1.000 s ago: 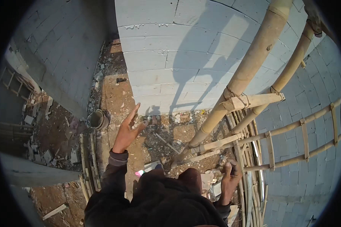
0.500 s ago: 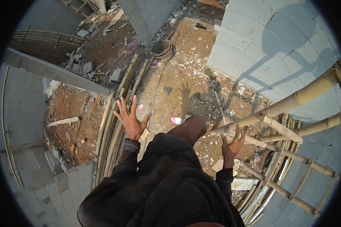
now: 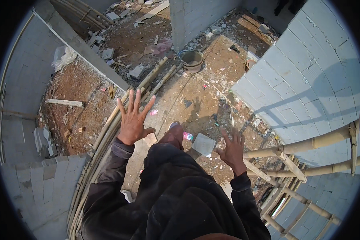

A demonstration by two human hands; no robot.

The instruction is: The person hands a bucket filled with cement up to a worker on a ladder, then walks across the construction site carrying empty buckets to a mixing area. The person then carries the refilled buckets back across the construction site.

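My left hand (image 3: 134,122) is raised with its fingers spread, back of the hand upward, and holds nothing. It appears above or beside a bundle of long bamboo poles (image 3: 98,154); I see no grip on them. My right hand (image 3: 233,153) is also open, its fingers apart and slightly blurred, with nothing in it. In the picture it sits just right of a pale grey square block (image 3: 204,145) on the ground, and left of a bamboo frame (image 3: 324,140). One foot (image 3: 173,125) shows ahead of my dark clothing, near a pink wrapper (image 3: 188,136).
A dark bucket (image 3: 191,61) stands ahead on the dirt floor, with another bucket (image 3: 250,64) by the right wall's corner. Grey block walls (image 3: 308,80) rise on both sides. Rubble (image 3: 137,72) and a wooden stick (image 3: 64,103) litter the left. A low concrete beam (image 3: 84,54) crosses there.
The view has shifted and turned. Both hands stay raised and spread. The lower leg has moved left in the picture, and the pale block now shows between it and my right hand.
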